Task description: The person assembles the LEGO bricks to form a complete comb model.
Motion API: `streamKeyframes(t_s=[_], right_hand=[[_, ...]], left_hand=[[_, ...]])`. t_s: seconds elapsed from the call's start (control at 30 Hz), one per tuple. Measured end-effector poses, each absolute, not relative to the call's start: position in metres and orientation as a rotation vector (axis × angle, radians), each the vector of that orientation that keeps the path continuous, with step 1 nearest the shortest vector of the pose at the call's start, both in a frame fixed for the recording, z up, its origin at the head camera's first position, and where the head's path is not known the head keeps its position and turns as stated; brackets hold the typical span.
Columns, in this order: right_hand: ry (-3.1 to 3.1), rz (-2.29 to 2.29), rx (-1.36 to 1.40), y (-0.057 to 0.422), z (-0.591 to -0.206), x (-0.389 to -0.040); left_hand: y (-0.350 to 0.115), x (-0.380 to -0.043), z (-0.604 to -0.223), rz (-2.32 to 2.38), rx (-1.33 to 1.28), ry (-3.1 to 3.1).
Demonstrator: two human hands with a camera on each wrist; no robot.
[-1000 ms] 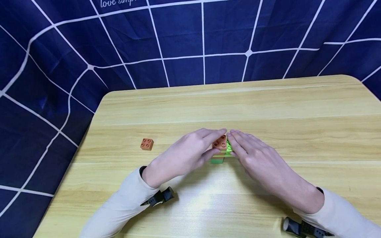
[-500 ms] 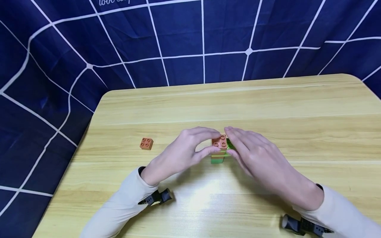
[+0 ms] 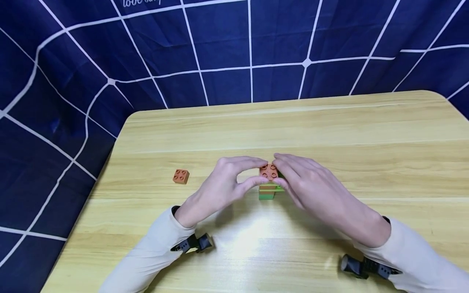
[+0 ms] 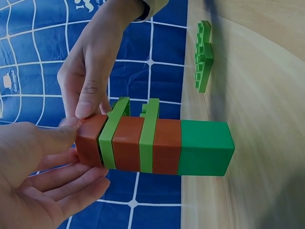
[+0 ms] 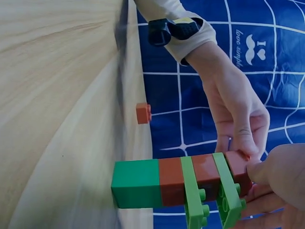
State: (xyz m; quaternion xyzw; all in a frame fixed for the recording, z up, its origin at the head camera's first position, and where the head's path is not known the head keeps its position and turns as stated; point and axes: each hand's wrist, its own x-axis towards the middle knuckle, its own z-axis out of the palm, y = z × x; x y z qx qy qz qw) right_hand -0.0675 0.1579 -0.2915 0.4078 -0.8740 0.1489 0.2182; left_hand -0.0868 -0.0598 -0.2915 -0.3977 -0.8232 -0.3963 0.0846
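A tower of toy building bricks stands on the table, its dark green brick (image 4: 206, 148) at the base. Above that, orange-brown bricks (image 4: 127, 143) alternate with two light green plates (image 5: 192, 191) that stick out to the right. The topmost orange brick (image 3: 269, 172) sits slightly askew over the upper plate. My left hand (image 3: 229, 183) pinches this brick from the left between thumb and fingers. From the right, my right hand (image 3: 311, 179) pinches it too, thumb at the near side and fingers at the far side, covering the plates' ends in the head view.
A loose orange brick (image 3: 181, 176) lies on the wooden table (image 3: 220, 134), left of the hands. Light green pieces (image 4: 204, 56) lie on the table beyond the tower in the left wrist view. A dark blue cloth with white lines (image 3: 220, 49) hangs behind the table.
My left fingers have drawn back from over the top brick to its edges. My right hand has shifted slightly left, its thumb now against the brick. The loose brick has stayed put.
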Motion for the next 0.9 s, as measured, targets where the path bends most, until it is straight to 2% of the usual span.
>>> streamKeyframes(t_s=[0.4, 0.9], right_hand=[[-2.426, 0.39, 1.165, 0.1554, -0.2896, -0.0698], [-2.371, 0.368, 1.179, 0.1551, -0.2919, -0.0706]], left_hand=[[-0.0612, -0.0871, -0.2899, -1.207, -1.061, -2.556], [-0.06, -0.0859, -0.2886, -1.181, -1.075, -2.555]])
